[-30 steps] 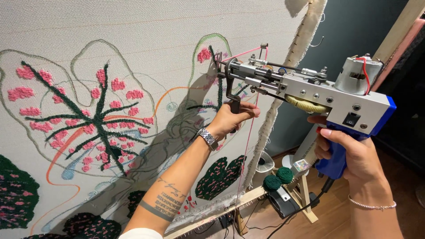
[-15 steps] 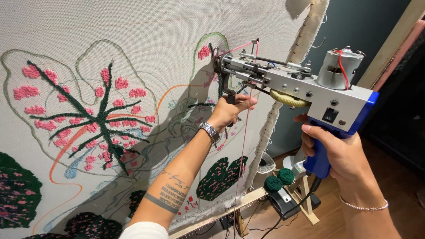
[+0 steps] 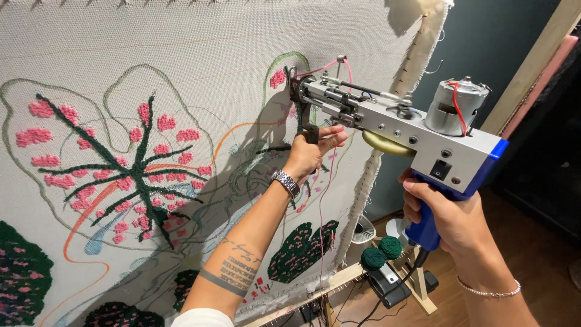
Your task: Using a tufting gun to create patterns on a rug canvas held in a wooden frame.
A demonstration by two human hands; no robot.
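Tufting gun point(image 3: 411, 130) held two-handed against stretched backing cloth point(image 3: 200, 54), needle end pressed to the weave beside a small pink tuft point(image 3: 278, 78).

Right hand point(image 3: 451, 221) clenched round the blue pistol grip, carrying the tool's weight; left hand point(image 3: 311, 154) wrapped on the black front handle, steadying the nose square to the cloth. Gun body: boxy grey metal, blue rear edge, cylindrical silver motor on top with red wire. Pink yarn point(image 3: 324, 181) hangs down from the nose, slack. Cloth: coarse off-white weave, taut on a wooden frame point(image 3: 339, 281), drawn outlines, pile in pink and dark green. Metal-link watch point(image 3: 285, 181) on the left wrist, bead bracelet point(image 3: 490, 292) on the right. Green yarn cones point(image 3: 381, 253) sit below.
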